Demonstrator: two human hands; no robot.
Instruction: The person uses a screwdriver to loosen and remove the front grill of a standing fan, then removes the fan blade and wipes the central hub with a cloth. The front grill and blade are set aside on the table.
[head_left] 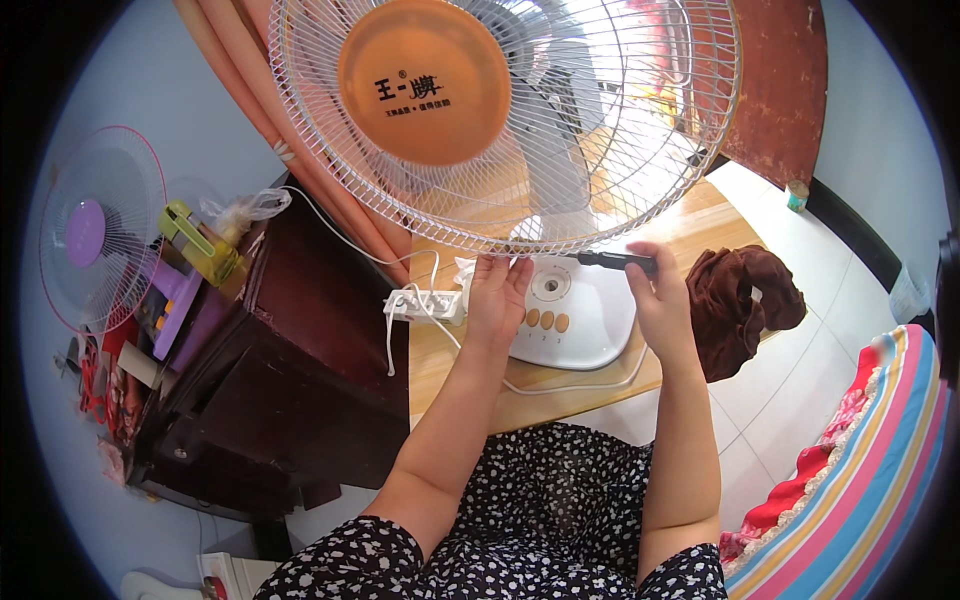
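A standing fan with a white wire grille [640, 218] and a round orange centre badge [425, 130] rises in front of me. Its white base [585, 345], with several gold buttons, rests on a wooden table [450, 395]. My left hand [495, 300] is closed at the grille's lower rim, fingertips upward; the exact pinch is partly hidden. My right hand [662, 300] grips a black-handled screwdriver [605, 261] lying nearly level just below the rim. The screwdriver points left, toward my left fingers; its tip is hard to make out.
A white power strip [424, 306] with cords sits at the table's left edge. Brown cloth [735, 310] hangs over the right edge. A dark cabinet [310, 330] stands left, bearing a purple fan [100, 235]. A striped cushion or cover [850, 500] is at the lower right.
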